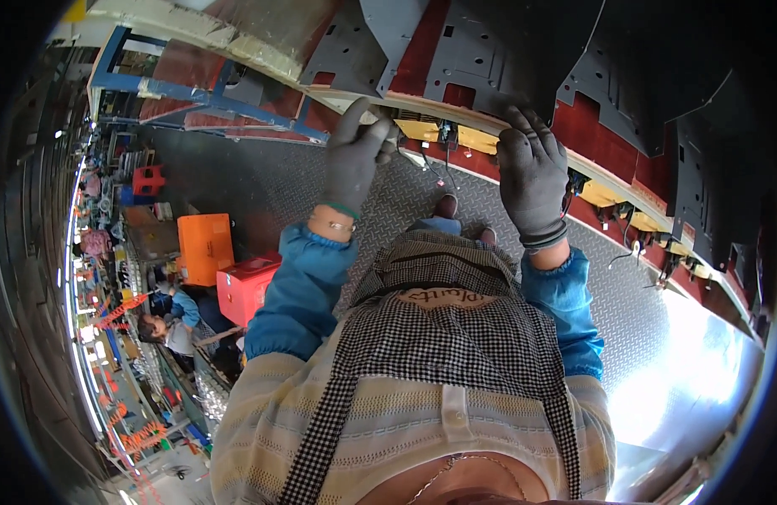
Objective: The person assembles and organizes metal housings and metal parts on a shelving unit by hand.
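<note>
My left hand (pixel 353 160), in a dark grey glove, is at the front edge of the work line. Its fingers are curled together near a small pale piece, and what they hold is hidden. To the right, my right hand (pixel 532 172), gloved alike, is at the same wooden edge rail (pixel 481 120) with its fingers bent in; anything in them cannot be made out. Grey metal panels (pixel 468 61) with holes and cut-outs lie beyond the hands on red boards (pixel 416 55). Yellow blocks (pixel 477 140) and dark wires with small connectors (pixel 440 180) sit under the rail between my hands.
A blue metal frame (pixel 186 91) stands at the left end of the line. On the left are an orange crate (pixel 205 248), a red box (pixel 245 286) and a seated co-worker (pixel 182 324). Patterned metal flooring (pixel 279 181) lies below, brightly lit at right.
</note>
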`<state>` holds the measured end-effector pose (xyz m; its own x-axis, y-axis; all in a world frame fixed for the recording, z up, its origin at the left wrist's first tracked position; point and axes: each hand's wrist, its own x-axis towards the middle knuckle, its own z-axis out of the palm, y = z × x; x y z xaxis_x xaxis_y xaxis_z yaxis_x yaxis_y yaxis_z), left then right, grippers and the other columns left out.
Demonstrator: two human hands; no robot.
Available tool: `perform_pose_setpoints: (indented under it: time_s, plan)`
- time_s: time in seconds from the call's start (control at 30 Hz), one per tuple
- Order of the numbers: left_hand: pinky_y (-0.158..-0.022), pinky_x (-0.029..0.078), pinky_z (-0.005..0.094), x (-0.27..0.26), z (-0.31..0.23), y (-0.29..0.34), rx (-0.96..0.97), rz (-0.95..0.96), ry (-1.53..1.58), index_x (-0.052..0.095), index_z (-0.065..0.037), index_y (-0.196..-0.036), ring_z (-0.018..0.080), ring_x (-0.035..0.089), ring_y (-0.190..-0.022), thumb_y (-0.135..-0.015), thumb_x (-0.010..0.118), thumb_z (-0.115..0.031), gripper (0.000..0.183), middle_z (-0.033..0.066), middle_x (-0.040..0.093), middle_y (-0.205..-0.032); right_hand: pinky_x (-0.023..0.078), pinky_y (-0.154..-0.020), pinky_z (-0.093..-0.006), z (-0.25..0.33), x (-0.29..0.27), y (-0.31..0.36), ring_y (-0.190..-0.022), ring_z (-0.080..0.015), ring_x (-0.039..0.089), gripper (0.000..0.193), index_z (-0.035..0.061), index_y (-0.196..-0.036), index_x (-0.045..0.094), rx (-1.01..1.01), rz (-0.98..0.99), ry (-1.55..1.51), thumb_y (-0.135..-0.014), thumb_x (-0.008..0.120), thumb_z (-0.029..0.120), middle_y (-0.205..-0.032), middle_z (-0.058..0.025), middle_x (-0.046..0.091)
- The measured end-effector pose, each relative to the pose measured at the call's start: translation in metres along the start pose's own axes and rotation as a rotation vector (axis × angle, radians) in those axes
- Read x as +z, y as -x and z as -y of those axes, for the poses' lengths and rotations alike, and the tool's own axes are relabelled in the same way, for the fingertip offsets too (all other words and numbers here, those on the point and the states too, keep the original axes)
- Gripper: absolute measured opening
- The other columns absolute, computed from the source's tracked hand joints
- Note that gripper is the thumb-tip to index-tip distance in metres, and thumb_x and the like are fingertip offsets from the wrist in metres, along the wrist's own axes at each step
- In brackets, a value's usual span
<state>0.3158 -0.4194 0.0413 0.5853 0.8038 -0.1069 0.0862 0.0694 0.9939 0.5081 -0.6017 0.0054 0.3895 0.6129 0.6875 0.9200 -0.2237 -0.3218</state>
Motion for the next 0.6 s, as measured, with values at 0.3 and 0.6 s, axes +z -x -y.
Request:
perform_pose_setpoints:
  time_s: [0.3, 0.6]
  plan:
    - [-0.052, 0.044, 0.023, 0.02, 0.006, -0.069, -0.083, 0.035, 0.009, 0.062, -0.004, -0.101, 0.0102, 0.061, -0.063, -0.095, 0.066, -0.009, 0.009, 0.0052, 0.069, -0.081, 0.053, -0.094, -0.0408, -0.002, -0.008, -0.001, -0.118, -0.0311, 0.063, 0.022, 0.0046, -0.104, 0.063, 0.001, 0.016, -0.074, -0.083, 0.065, 0.006, -0.128, -0.012, 0.066]
    - [-0.054, 0.045, 0.0219, 0.026, 0.004, -0.053, -0.07, -0.004, -0.075, 0.065, -0.004, -0.102, 0.0076, 0.058, -0.065, -0.098, 0.067, -0.011, 0.008, 0.005, 0.07, -0.085, 0.052, -0.099, -0.0414, -0.009, -0.003, 0.009, -0.123, -0.0333, 0.061, 0.017, 0.0044, -0.101, 0.062, 0.031, -0.038, -0.202, -0.085, 0.066, 0.01, -0.126, -0.0138, 0.067]
